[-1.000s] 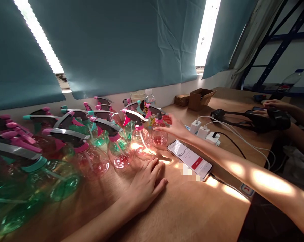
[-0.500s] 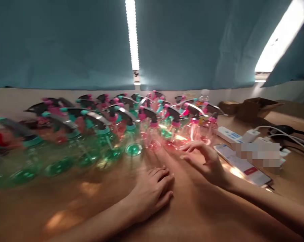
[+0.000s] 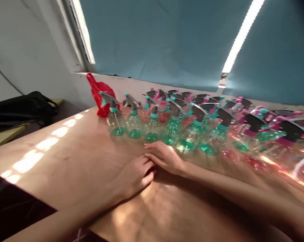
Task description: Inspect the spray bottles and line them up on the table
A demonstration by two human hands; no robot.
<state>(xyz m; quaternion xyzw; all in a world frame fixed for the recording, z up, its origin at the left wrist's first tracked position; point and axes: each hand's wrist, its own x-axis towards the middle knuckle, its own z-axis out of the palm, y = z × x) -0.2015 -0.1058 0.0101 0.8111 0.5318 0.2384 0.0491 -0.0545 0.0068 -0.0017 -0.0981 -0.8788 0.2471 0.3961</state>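
Note:
My left hand [image 3: 135, 176] lies on the wooden table [image 3: 91, 164], fingers loosely bent and holding nothing. Just beyond it, my right hand [image 3: 168, 159] has its fingers stretched out to the left, thumb and forefinger apart and nothing between them. Its thumb is close to the left hand's fingers; whether they touch I cannot tell. Closest to the right hand stands a front row of clear spray bottles with green bases, among them a green spray bottle [image 3: 153, 126] and another green spray bottle [image 3: 172, 127]. Their trigger heads are grey and teal.
Behind and to the right stand several pink-headed spray bottles [image 3: 254, 131], blurred at the right. A red plastic bag [image 3: 101, 97] sits at the row's left end. The table's edge runs along the left, with a black bag [image 3: 21, 107] beyond it. A blue curtain [image 3: 154, 40] hangs behind.
The view has swung left, bringing the red bag and table edge in and taking the phone and chargers out. My right hand has come closer to my left.

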